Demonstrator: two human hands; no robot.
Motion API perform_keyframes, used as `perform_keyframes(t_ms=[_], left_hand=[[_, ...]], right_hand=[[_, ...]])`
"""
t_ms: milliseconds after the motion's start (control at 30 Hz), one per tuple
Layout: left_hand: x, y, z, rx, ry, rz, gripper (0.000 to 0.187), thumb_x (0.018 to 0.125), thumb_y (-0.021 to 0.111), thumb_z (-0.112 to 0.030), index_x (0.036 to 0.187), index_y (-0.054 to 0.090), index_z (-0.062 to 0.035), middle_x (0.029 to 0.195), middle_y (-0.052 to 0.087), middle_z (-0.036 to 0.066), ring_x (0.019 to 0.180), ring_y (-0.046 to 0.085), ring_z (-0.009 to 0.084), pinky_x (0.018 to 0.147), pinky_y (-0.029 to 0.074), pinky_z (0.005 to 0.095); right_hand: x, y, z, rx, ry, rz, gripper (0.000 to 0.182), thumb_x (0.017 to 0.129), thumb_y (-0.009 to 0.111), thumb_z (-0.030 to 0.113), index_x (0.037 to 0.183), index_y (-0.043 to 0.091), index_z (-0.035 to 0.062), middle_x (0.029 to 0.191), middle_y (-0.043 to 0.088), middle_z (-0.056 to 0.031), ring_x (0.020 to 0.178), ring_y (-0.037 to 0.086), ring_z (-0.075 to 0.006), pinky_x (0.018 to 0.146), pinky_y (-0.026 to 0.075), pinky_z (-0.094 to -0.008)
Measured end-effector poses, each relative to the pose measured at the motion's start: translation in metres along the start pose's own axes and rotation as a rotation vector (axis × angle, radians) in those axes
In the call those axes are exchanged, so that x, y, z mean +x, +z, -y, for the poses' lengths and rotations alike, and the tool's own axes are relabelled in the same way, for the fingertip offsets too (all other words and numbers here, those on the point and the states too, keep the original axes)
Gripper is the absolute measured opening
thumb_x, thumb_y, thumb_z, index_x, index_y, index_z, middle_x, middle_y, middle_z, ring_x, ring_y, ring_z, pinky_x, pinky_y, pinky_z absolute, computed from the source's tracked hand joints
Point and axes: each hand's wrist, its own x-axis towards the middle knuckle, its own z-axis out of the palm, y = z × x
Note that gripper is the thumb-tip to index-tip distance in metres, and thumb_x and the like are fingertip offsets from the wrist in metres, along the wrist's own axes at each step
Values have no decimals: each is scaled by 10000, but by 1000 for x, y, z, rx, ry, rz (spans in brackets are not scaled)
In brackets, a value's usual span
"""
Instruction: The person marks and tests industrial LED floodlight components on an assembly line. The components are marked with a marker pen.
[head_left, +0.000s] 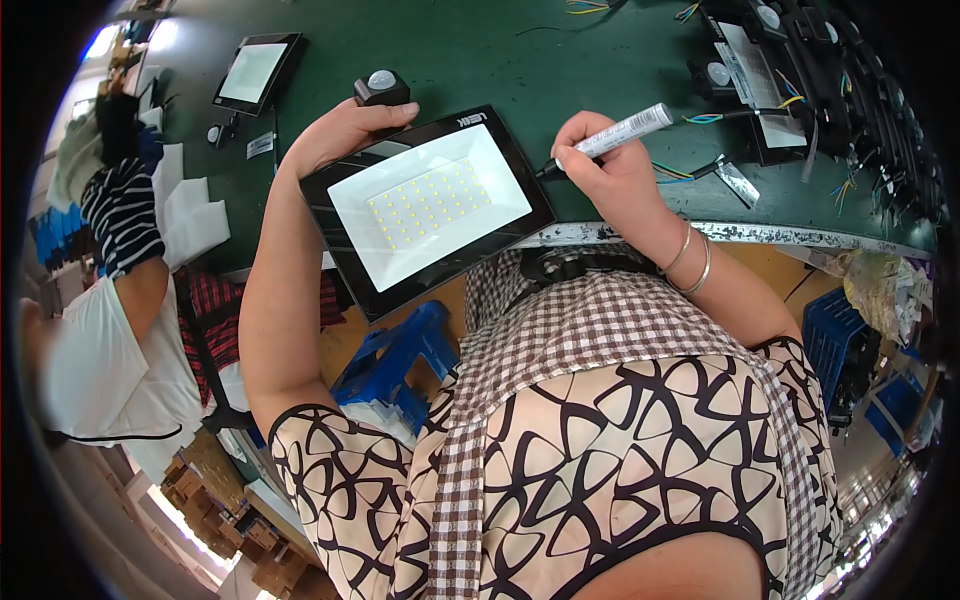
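Observation:
My left hand (345, 135) grips the top edge of a black LED floodlight panel (428, 207), tilted toward me over the table's near edge; its white face shows a grid of several small LEDs. A round motion sensor (381, 88) sits on the lamp just behind my fingers. My right hand (600, 165) holds a white marker pen (612, 135), its dark tip touching the lamp's right edge. Two bangles circle my right wrist.
A second floodlight (256, 72) lies at the far left of the green table (480, 50). More lamps with loose coloured wires (780, 80) crowd the far right. A person in a white shirt (100, 330) sits at my left. Blue crates (400, 355) stand below the table.

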Motion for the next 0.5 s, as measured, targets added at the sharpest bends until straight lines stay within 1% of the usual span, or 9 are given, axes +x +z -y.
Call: perform_keyframes(t_ms=[100,333,500], left_hand=[[0,-1,2,-10,-10,-10,230,814,674,-264,854,576,-59,787,601,11,646,559,83,583,467,242],[1,-1,0,8,-27,-21,225,820,670,-266,828,563,-68,749,584,-9,610,541,72,559,455,234],[0,1,0,13,-23,-15,227,821,670,-270,823,560,-71,740,581,-13,603,536,67,547,450,227]], right_hand=[[-12,-7,5,-32,68,57,67,794,563,100,753,548,50,612,451,52,559,395,-25,490,315,-206],[-24,-9,6,34,76,94,53,798,559,83,769,549,41,610,459,45,559,402,-21,490,319,-199],[-25,-11,4,13,98,136,52,796,564,87,770,551,44,613,466,43,549,408,-26,479,321,-204]])
